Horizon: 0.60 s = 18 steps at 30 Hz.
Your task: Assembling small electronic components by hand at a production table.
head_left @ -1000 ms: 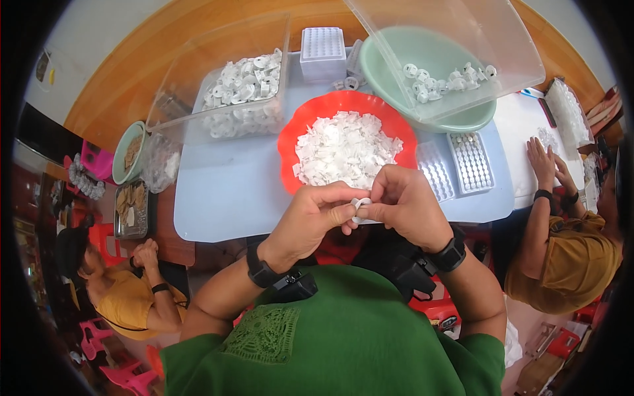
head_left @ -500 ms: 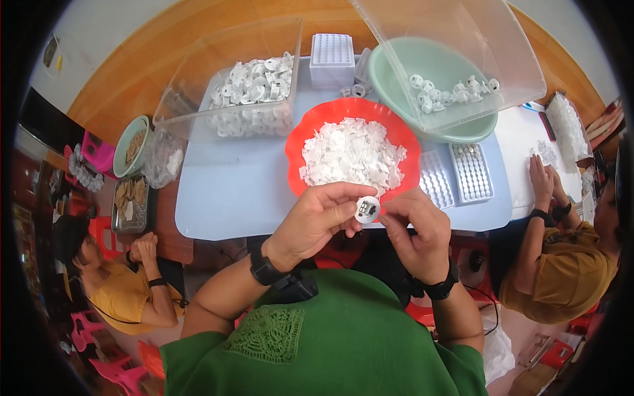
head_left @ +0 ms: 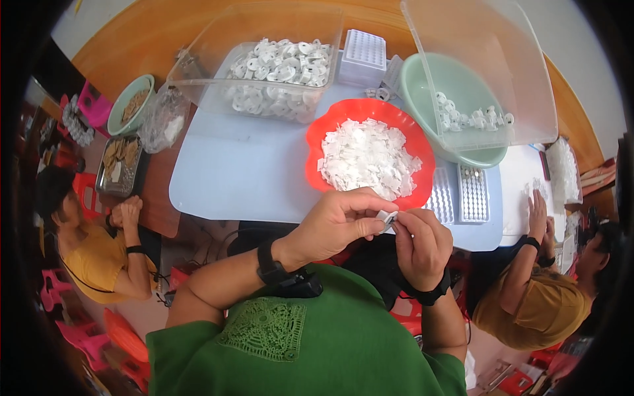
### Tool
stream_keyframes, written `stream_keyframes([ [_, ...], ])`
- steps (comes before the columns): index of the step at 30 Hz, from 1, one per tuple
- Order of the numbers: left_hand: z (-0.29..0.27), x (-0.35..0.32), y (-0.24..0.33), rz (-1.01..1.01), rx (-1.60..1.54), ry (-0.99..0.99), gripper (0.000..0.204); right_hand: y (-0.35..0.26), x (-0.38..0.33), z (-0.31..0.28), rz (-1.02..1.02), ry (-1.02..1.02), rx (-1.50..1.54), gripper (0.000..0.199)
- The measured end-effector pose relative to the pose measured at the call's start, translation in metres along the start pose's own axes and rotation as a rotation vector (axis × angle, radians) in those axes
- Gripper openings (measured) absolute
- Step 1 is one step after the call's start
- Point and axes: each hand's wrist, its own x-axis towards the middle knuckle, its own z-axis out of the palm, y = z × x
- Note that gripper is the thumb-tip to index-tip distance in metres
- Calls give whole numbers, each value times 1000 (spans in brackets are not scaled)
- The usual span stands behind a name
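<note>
My left hand [head_left: 335, 224] pinches a small round white plastic part [head_left: 385, 219] between thumb and fingers. The part is turned partly edge-on. My right hand [head_left: 422, 247] has its thumb and forefinger closed at the right edge of the same part; anything else between those fingertips is hidden. Just beyond both hands stands a red wavy-rimmed bowl [head_left: 315, 173], heaped with thin white plastic pieces [head_left: 370, 158].
A clear bin [head_left: 198, 82] of round white parts stands far left, beside stacked white trays [head_left: 363, 56]. A green basin [head_left: 422, 86], a tilted clear bin [head_left: 489, 72] and a tray of round silvery pieces [head_left: 473, 195] lie right. Two people sit at either side.
The part has turned from face-up to nearly edge-on, and my right fingertips have come against it. The whole view has shifted and tilted slightly.
</note>
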Motion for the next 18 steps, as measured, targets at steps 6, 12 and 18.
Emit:
stream_keyframes([
  [6, 3, -4, -1, 45, -66, -1, 28, -3, -4, 8, -51, 56, -48, 26],
  [12, 2, -10, 0, 133, 57, 15, 29, -8, -1, 4, -34, -29, 43, 31],
  [18, 4, -13, 3, 152, 213, 21, 29, -11, 0, -1, -33, -82, -1, 32],
])
